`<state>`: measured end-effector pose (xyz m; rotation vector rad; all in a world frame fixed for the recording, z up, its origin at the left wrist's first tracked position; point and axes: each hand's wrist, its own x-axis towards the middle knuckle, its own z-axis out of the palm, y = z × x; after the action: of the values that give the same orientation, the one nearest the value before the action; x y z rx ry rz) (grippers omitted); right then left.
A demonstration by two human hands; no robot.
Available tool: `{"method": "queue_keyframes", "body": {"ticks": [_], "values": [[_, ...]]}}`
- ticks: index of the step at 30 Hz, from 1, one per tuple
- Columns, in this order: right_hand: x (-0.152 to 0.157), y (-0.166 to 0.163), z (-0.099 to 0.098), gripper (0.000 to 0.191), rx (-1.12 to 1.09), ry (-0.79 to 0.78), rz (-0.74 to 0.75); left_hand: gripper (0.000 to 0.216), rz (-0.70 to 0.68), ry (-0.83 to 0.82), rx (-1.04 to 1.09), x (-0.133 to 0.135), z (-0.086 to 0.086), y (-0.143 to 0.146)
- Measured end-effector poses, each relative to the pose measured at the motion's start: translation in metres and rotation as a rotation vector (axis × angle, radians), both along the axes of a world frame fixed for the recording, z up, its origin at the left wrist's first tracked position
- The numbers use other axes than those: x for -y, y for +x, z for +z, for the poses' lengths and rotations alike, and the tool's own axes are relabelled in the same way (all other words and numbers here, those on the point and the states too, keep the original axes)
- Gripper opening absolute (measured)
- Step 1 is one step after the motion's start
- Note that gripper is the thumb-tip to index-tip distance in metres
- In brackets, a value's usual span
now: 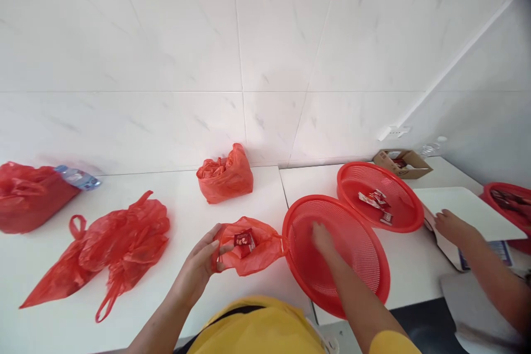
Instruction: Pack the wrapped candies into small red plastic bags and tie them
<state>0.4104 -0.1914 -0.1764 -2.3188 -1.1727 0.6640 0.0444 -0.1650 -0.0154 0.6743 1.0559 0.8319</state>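
My left hand (203, 257) is closed on the edge of a red plastic bag (265, 260), holding its mouth apart. Small red snack packets (244, 240) lie inside the bag. One handle loop of the bag reaches the rim of a red mesh basket (360, 254). Down in that basket is my right hand (322, 237), fingers curled and pointing at the bottom; what they hold, if anything, is hidden. Behind it, a second red basket (400, 199) contains several snack packets (379, 202).
Red plastic bags (120, 238) lie at the left, with a water bottle (78, 177) behind. Another filled bag (226, 177) sits near the wall. At right are a cardboard box (401, 163), a white tray (464, 207), another person's hand (454, 227) and a further red basket (508, 191).
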Motion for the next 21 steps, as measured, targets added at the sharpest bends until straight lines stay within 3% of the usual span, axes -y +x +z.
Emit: {"method": "queue_keyframes", "body": {"ticks": [4, 10, 13, 16, 21], "values": [[-0.001, -0.014, 0.017, 0.018, -0.015, 0.022, 0.039, 0.066, -0.004, 0.000, 0.010, -0.003, -0.002, -0.001], [-0.009, -0.081, 0.107, 0.018, -0.212, 0.427, 0.242, 0.059, -0.039, 0.029, 0.061, -0.013, -0.003, 0.000], [-0.014, -0.119, 0.136, 0.021, -0.253, 0.494, 0.416, 0.061, -0.034, 0.031, 0.065, -0.014, -0.003, -0.001], [-0.017, -0.139, 0.137, 0.028, -0.149, 0.376, 0.517, 0.060, -0.014, 0.034, 0.071, -0.011, -0.004, -0.005], [-0.010, -0.138, 0.114, 0.037, 0.172, 0.176, 0.489, 0.060, -0.013, 0.025, 0.092, -0.005, -0.007, -0.015]]}}
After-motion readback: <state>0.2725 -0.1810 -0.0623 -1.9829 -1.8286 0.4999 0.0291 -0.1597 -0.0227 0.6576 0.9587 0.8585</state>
